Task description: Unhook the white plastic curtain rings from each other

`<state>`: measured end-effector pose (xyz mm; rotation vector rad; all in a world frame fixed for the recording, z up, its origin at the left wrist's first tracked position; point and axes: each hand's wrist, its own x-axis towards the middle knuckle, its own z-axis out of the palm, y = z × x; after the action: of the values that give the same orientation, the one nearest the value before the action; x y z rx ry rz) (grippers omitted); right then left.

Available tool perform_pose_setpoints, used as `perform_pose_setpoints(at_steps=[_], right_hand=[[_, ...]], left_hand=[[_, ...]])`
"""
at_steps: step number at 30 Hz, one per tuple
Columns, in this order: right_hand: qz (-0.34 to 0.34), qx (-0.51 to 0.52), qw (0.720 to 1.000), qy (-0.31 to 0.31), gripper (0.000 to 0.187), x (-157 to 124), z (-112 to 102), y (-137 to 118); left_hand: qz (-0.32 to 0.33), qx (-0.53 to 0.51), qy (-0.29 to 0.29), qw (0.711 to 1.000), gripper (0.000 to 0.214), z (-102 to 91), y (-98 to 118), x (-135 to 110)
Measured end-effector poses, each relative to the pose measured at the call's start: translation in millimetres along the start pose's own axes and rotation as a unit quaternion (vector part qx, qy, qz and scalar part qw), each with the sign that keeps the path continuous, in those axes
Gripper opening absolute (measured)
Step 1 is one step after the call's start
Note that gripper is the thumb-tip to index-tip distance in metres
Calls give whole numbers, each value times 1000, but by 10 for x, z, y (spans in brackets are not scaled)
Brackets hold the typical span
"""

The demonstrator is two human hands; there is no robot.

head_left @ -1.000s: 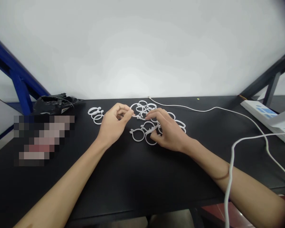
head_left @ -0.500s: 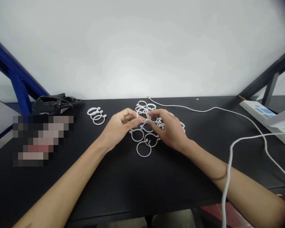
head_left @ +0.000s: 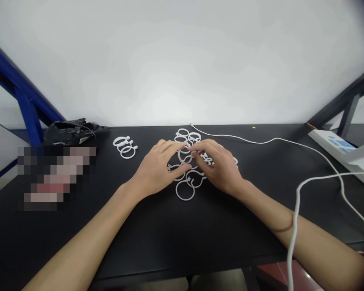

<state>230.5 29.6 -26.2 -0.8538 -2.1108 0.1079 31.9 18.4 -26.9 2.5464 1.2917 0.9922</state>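
Note:
Several thin white plastic rings with small clasp ends lie in a loose pile on the black table, under and between my hands. One white ring shows between the hands, at the fingertips of my right hand, whose thumb and forefinger are pinched on its edge. My left hand reaches over the pile's left side, thumb and fingers spread apart, holding nothing. The ring closest to me lies flat on the table. My right hand covers part of the pile. To the left, a small group of similar rings lies overlapping.
A crumpled black plastic bag lies at the back left, beside a blurred-out patch. A white cable runs rightward across the black table, and a thicker loop hangs before my right forearm. White-and-blue boxes sit at the right.
My left thumb and fingers have come apart and let go of the ring that both hands held. The left hand now lies flatter over the pile; the right hand has barely moved.

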Motion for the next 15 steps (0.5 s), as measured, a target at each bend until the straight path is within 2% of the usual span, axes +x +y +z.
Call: perform_pose_setpoints(at_steps=[12, 15], right_hand=[[40, 12, 998, -36, 9, 25, -41, -55], [66, 24, 997, -42, 14, 7, -21, -26]], left_hand=[[22, 30, 6, 999, 41, 41, -43, -12], [22, 35, 6, 999, 39, 38, -41, -6]])
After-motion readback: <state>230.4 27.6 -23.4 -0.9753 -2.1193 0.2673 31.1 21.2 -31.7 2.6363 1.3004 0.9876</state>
